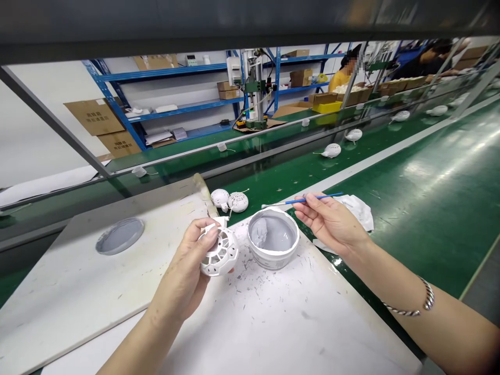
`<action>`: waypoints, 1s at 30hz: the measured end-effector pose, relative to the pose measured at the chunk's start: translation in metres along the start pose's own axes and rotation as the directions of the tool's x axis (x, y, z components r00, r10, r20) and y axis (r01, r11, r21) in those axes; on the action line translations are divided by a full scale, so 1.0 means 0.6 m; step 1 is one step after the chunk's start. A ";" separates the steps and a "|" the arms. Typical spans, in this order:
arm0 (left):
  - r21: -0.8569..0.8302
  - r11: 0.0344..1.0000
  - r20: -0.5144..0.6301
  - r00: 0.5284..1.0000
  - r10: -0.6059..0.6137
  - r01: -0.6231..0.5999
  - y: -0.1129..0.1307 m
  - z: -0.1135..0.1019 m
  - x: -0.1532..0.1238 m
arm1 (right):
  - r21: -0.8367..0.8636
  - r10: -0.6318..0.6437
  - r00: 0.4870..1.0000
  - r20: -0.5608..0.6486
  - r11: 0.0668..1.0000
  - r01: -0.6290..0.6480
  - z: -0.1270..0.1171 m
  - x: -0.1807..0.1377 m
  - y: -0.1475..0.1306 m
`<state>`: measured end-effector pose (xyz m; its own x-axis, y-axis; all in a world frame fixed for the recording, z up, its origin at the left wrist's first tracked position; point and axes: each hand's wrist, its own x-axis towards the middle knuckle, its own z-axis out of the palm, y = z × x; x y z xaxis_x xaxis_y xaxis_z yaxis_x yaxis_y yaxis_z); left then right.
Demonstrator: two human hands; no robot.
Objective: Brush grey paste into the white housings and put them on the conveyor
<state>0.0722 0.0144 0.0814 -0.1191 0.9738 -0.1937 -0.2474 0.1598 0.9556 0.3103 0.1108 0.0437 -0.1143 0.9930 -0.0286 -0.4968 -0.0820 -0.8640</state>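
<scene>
My left hand [197, 255] is closed around a round white plastic housing [222, 254] with slotted vents, its thumb across the top. In my right hand [332, 219] a thin blue paintbrush [297, 200] is pinched between thumb and fingers, tilted nearly level. The brush's pale tip is above the far rim of a white tub [273, 260] of grey paste [279, 233]. A thicker lump of paste sits at the tub's left side. The tub stands on the white board, between my two hands.
A lid [120, 236] coated in grey paste lies on the left board [78, 281]. Two white housings [238, 202] rest beyond the tub, and more [332, 150] are along the green belt [273, 179]. A crumpled white cloth [356, 211] lies behind my right hand. Co-workers sit far right.
</scene>
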 end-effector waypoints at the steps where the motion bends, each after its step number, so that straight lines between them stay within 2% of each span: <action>1: -0.008 1.000 -0.001 1.000 -0.011 0.011 -0.002 0.004 -0.002 | 0.002 -0.004 1.000 0.010 1.000 0.004 0.006 -0.008 -0.003; 5: -0.037 0.998 0.054 0.998 -0.043 0.045 -0.008 0.011 -0.010 | -0.006 -0.024 0.992 0.121 1.000 0.024 0.035 -0.043 -0.012; 9: 0.018 0.999 0.065 0.997 -0.042 0.041 -0.013 0.012 -0.020 | 0.013 -0.096 0.960 0.262 0.995 0.096 0.055 -0.073 -0.009; 13: 0.063 0.997 0.076 0.995 -0.059 0.055 -0.014 0.017 -0.026 | -0.046 -0.216 0.921 0.323 0.969 0.244 0.062 -0.091 0.004; 16: 0.080 0.995 0.102 0.993 -0.064 0.055 -0.013 0.018 -0.028 | -0.156 -0.337 0.873 0.352 0.898 0.410 0.057 -0.102 0.007; 18: 0.092 0.995 0.110 0.992 -0.059 0.049 -0.013 0.017 -0.028 | -0.253 -0.440 0.790 0.427 0.781 0.572 0.051 -0.107 0.003; 19: 0.096 0.994 0.108 0.992 -0.058 0.048 -0.013 0.016 -0.028 | -0.284 -0.476 0.716 0.510 0.693 0.663 0.047 -0.109 -0.002; 20: 0.101 0.994 0.099 0.993 -0.058 0.048 -0.012 0.015 -0.028 | -0.281 -0.498 0.613 0.613 0.588 0.758 0.044 -0.110 -0.007; 21: 0.109 0.993 0.093 0.994 -0.061 0.051 -0.011 0.015 -0.028 | -0.243 -0.499 0.485 0.718 0.474 0.846 0.042 -0.111 -0.014; 23: 0.129 0.990 0.093 0.993 -0.070 0.058 -0.009 0.014 -0.027 | -0.143 -0.432 0.247 0.867 0.259 0.955 0.042 -0.113 -0.027; 24: 0.142 0.988 0.096 0.993 -0.074 0.059 -0.008 0.014 -0.027 | -0.113 -0.388 0.171 0.906 0.168 0.979 0.045 -0.116 -0.034; 25: 0.156 0.986 0.104 0.991 -0.079 0.062 -0.008 0.014 -0.026 | -0.106 -0.344 0.134 0.929 0.099 0.989 0.048 -0.119 -0.041; 27: 0.178 0.982 0.115 0.990 -0.083 0.061 -0.006 0.014 -0.025 | -0.139 -0.276 0.138 0.951 0.015 0.990 0.054 -0.127 -0.052; 30: 0.197 0.978 0.126 0.988 -0.091 0.065 -0.004 0.015 -0.026 | -0.166 -0.250 0.156 0.955 -0.020 0.986 0.055 -0.135 -0.063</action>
<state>0.0834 0.0001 0.0839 0.0257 0.9678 -0.2506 -0.0601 0.2517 0.9659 0.3099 0.0306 0.0954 -0.7154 0.0949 0.6922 0.0403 0.9947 -0.0947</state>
